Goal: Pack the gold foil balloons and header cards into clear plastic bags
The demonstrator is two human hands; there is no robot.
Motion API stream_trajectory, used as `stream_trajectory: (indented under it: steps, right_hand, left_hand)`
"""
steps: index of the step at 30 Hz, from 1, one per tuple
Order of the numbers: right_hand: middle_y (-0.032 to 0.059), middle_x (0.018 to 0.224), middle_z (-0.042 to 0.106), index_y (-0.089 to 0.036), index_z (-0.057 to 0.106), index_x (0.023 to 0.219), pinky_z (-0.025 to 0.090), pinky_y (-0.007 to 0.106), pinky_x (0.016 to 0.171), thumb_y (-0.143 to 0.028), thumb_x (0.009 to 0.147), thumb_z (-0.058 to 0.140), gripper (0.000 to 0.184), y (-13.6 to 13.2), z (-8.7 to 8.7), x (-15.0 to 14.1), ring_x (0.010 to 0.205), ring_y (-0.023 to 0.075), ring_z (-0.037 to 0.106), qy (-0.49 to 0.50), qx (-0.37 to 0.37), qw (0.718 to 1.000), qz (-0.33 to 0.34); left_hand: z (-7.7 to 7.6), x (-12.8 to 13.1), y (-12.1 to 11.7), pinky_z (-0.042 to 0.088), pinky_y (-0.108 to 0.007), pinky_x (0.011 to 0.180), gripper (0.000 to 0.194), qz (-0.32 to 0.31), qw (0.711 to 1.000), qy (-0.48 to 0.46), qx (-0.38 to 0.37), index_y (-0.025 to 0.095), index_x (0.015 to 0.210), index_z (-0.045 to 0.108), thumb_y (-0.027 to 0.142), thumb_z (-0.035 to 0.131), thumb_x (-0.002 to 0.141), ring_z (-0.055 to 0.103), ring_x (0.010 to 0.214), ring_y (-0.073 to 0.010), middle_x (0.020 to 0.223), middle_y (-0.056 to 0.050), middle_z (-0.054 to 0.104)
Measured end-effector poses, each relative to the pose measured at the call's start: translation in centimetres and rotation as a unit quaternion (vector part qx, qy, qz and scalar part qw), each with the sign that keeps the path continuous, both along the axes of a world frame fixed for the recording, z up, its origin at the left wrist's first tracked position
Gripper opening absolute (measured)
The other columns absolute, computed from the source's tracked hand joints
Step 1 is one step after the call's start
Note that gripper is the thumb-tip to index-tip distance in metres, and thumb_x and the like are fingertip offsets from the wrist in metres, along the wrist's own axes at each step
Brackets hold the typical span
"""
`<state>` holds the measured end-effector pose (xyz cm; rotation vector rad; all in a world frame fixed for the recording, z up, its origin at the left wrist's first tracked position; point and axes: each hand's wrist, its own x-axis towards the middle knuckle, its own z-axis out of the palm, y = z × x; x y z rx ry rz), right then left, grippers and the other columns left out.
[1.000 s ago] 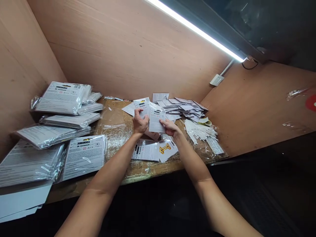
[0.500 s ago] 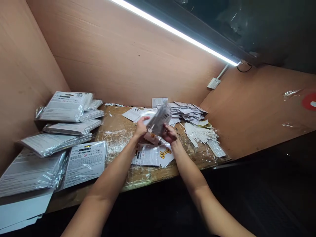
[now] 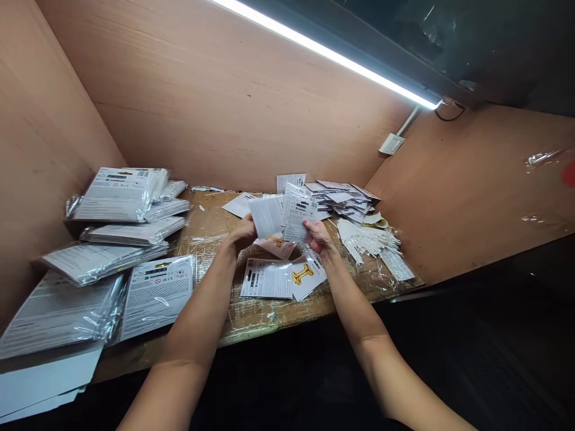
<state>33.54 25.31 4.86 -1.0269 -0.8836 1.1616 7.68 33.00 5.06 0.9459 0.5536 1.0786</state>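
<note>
The left hand (image 3: 240, 234) pinches a plain white card (image 3: 266, 216) at its lower edge, the fingers closed narrowly around it, with the card standing up out of the grip and tilted. Just beside it, the right hand (image 3: 318, 234) holds a printed card (image 3: 299, 220) the same way, with the fingers (image 3: 309, 227) curled behind its lower right edge. The two cards nearly touch, and the hands are close together above the middle of a wooden table (image 3: 206, 251) covered in clear plastic.

Directly below the hands, a pinkish card (image 3: 275, 246) lies partly tucked under a printed sheet (image 3: 267, 279), and beside that sheet is a card showing a gold letter I (image 3: 305, 274). Up and to the right sits a loose pile of paper cards (image 3: 341, 200), with a bundle of thin white sticks (image 3: 366, 239) below it, toward the right edge of the table.

Along the left side, plastic-wrapped packs (image 3: 119, 194) are stacked and fanned out, and flat white boards (image 3: 45, 383) show in the lower left corner. Plywood walls (image 3: 224, 102) close in the table, and a bright light strip (image 3: 332, 54) runs across the top of the frame – a small wall socket (image 3: 392, 143) sits just below its right end.
</note>
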Motion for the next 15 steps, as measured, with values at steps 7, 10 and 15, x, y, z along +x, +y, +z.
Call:
stream_trajectory:
  steps: [7,10,15]
  right_hand:
    - [0.0107,0.123,0.081,-0.021,0.069,0.115,0.061,0.050,0.107,-0.052,0.075,0.091,0.055,0.4,1.5,-1.5,0.119,0.0292,0.075,-0.051,0.095,0.992,-0.069]
    - [0.0111,0.127,0.079,-0.021,0.064,0.123,0.061,0.051,0.107,-0.053,0.083,0.083,0.054,1.2,1.1,-3.6,0.120,0.0281,0.075,-0.022,0.131,0.987,-0.091]
    - [0.0110,0.136,0.074,-0.024,0.058,0.134,0.056,0.048,0.114,-0.050,0.085,0.077,0.058,1.1,0.3,-3.1,0.125,0.0251,0.071,-0.087,0.188,0.967,-0.151]
  left_hand:
    - [0.6,1.8,0.1,0.062,-0.046,0.098,0.044,0.091,0.994,-0.052,-0.005,0.018,0.114,0.069,0.053,0.078,0.089,0.075,0.113,-0.0313,0.106,-0.012,0.079]
    - [-0.7,6.2,-2.5,0.057,-0.044,0.106,0.045,0.206,0.977,-0.002,0.063,0.022,0.111,0.065,0.062,0.072,0.093,0.068,0.123,-0.0301,0.110,-0.010,0.074]
    - [-2.1,6.6,-2.6,0.050,-0.048,0.110,0.061,0.216,0.962,0.066,0.153,0.022,0.122,0.055,0.064,0.079,0.084,0.062,0.129,-0.0322,0.127,-0.015,0.063]
